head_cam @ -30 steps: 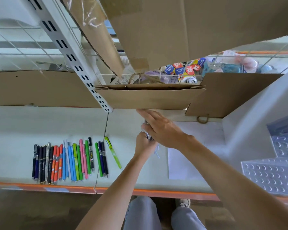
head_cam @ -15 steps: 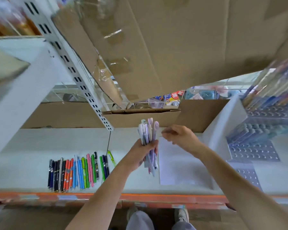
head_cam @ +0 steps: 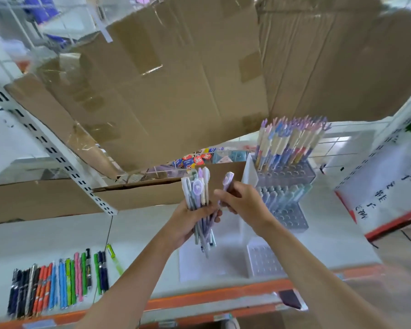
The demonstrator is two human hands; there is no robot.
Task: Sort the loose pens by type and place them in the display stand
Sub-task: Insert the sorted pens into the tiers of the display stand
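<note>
On the left of the shelf [head_cam: 45, 236] we had a row of coloured pens [head_cam: 57, 288] lying side by side, likely grouped by type for sorting. Our left hand [head_cam: 190, 222] gripped a bundle of pastel pens [head_cam: 198, 205] upright, caps up, so one could be drawn off easily. Our right hand [head_cam: 243, 205] pinched a single purple pen [head_cam: 226, 186] just beside the bundle, apparently pulled free for slotting. Further right stood the tiered display stand [head_cam: 287, 200], its upper rows already filled, lower holes open.
</note>
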